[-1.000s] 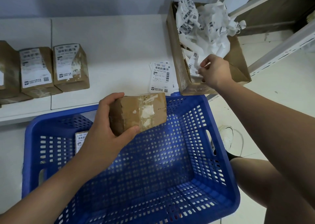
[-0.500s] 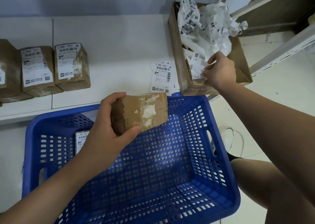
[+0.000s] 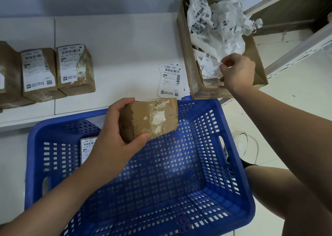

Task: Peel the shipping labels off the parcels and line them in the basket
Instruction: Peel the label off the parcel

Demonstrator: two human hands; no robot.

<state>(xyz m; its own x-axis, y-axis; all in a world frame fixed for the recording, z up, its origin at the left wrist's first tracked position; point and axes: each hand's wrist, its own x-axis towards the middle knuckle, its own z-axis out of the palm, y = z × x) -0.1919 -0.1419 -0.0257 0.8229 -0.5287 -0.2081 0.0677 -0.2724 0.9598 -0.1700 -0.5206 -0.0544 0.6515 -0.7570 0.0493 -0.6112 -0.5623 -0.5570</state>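
The left hand (image 3: 115, 146) holds a brown parcel (image 3: 150, 119) above the far edge of the blue basket (image 3: 231, 187), its grip wrapped around the parcel's left end with the thumb on the near side and the fingers over the top. The parcel's upper face shows bare cardboard with clear tape and torn white remnants of a sticker. The right hand (image 3: 237, 73) reaches over the near end of an open cardboard box (image 3: 195, 77) that stands on the white counter (image 3: 116, 43) just beyond the basket's far right corner; its grip pinches a peeled shipping label (image 3: 210, 66) between thumb and fingertips, the label hanging inside the box. The box is filled with a heap of crumpled white labels and backing paper (image 3: 217, 21). On the counter, just left of the box and close to the basket rim, lies a small flat stack of labels (image 3: 171, 82), printed side up. At the left of the counter stand 3 more parcels in a row, the nearest 2 (image 3: 38, 70) (image 3: 75, 68) with shipping labels on their faces, the 3rd cut off by the frame edge. Inside the basket, against its far left wall and partly hidden by the left wrist, sits another parcel with a label (image 3: 87, 149). A bare knee (image 3: 265, 178) shows to the right of the basket.
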